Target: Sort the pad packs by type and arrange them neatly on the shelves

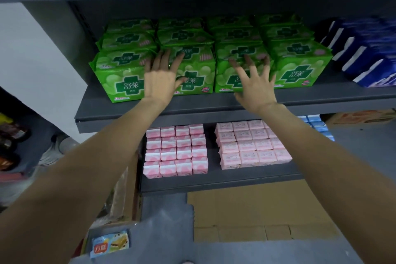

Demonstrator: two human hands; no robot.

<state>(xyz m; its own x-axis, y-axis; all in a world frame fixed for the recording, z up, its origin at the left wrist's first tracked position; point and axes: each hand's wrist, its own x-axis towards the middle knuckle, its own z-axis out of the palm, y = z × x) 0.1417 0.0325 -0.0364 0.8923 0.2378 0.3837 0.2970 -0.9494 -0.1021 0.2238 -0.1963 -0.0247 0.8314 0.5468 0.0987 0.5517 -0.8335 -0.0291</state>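
I see a grey shelving unit (pixel 214 105) filling most of the frame, its upper shelf board crossing the middle from left to right. On that board, in the upper centre, sit the green pad packs (pixel 297 64), four stacks side by side and several deep, printed with a dark green cross. At the upper right of the frame a slanting row of blue pad packs (pixel 364 58) stands on the same board, just beside the green ones.

On the lower shelf, centre of the frame, I make out two neat blocks: the pink-and-white packs (pixel 175 150) to the left and the plain pink packs (pixel 252 143) to the right, with a gap between them. A few light blue packs (pixel 317 124) peek out at the right under the upper board. Flattened brown cardboard (pixel 257 210) lies at lower centre-right.

Both forearms reach up from the bottom corners. My left hand (pixel 160 79) lies spread on the second green stack from the left, fingers straight and splayed, gripping nothing. My right hand (pixel 255 81) is likewise spread with straight fingers over the third stack (its tips are blurred, so I cannot tell whether they touch).
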